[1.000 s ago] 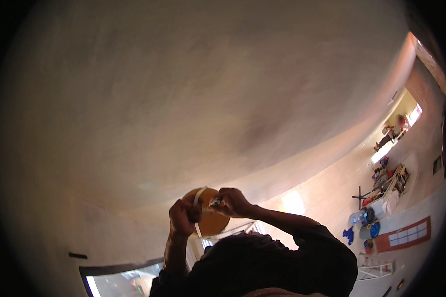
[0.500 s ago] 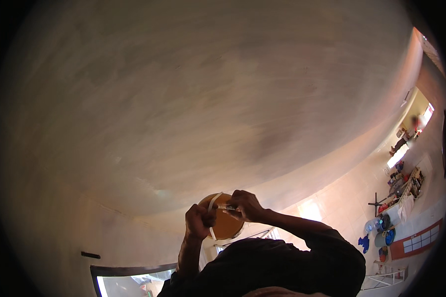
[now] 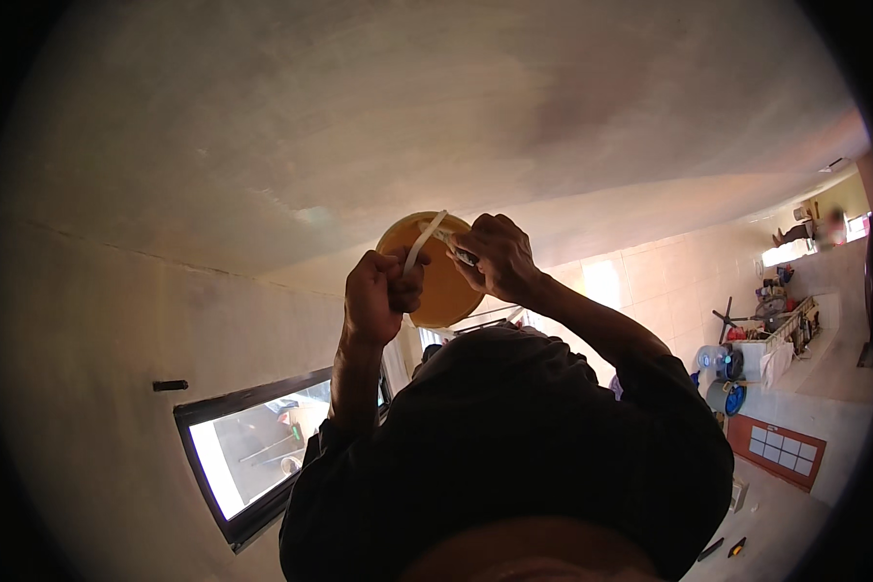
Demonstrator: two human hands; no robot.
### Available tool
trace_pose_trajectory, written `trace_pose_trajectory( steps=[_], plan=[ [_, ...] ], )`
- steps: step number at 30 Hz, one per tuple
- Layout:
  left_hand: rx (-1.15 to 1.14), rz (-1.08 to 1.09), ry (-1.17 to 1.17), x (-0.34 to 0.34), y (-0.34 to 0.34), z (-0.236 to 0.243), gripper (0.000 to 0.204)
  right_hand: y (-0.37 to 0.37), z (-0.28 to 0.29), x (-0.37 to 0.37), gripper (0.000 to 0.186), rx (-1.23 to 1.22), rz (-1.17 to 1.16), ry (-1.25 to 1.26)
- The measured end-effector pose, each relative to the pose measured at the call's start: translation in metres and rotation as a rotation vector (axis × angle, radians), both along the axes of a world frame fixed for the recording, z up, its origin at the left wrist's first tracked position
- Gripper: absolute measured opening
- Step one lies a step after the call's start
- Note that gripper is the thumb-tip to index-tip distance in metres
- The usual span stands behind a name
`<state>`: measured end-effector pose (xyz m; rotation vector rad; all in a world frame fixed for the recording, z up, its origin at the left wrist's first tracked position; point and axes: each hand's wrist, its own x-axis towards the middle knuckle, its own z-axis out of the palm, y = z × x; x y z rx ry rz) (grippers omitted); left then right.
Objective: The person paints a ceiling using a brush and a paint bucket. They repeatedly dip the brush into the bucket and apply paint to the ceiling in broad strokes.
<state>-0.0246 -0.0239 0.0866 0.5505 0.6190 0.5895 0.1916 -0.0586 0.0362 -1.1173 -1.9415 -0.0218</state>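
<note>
A round yellow-orange bucket (image 3: 441, 296) with a white strap-like handle (image 3: 425, 241) sits in the middle, above my dark clothing (image 3: 504, 436). My left hand (image 3: 376, 296) is closed at the bucket's left side, gripping the white handle. My right hand (image 3: 497, 260) is closed round a small tool (image 3: 464, 254) with pale and metal parts, held over the bucket's right half. The tool's far end reaches to the white handle; its exact shape is hard to make out.
A black-framed window (image 3: 252, 441) is at lower left, beside a plastered wall (image 3: 107, 320). On the right are a pale tiled floor (image 3: 650, 281), piled supplies (image 3: 781, 320), a blue water jug (image 3: 713, 357), a red-framed door (image 3: 776, 451) and a blurred person (image 3: 800, 233) farther off.
My hands and the bucket have moved up in the picture as the view shifted, showing more of the window. My right hand stays on the tool, my left on the handle.
</note>
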Motion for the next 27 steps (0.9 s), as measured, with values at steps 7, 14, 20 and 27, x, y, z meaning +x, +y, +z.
trace_pose_trajectory(
  steps=[7,14,20,27],
  plan=[
    [0.215,-0.005,0.065,0.005,0.014,0.017,0.042,-0.002,0.015,-0.002,0.014,-0.246,-0.083,0.22],
    [0.199,-0.026,0.138,0.012,0.026,0.012,0.045,-0.011,-0.01,-0.015,0.025,-0.777,0.032,0.515],
    [0.185,-0.011,0.14,0.014,0.026,0.014,0.047,-0.008,-0.003,-0.014,0.025,-0.705,0.016,0.538],
    [0.158,-0.005,0.111,0.011,0.014,0.011,0.048,-0.006,0.011,0.001,0.029,-0.072,0.033,0.151]
  ],
)
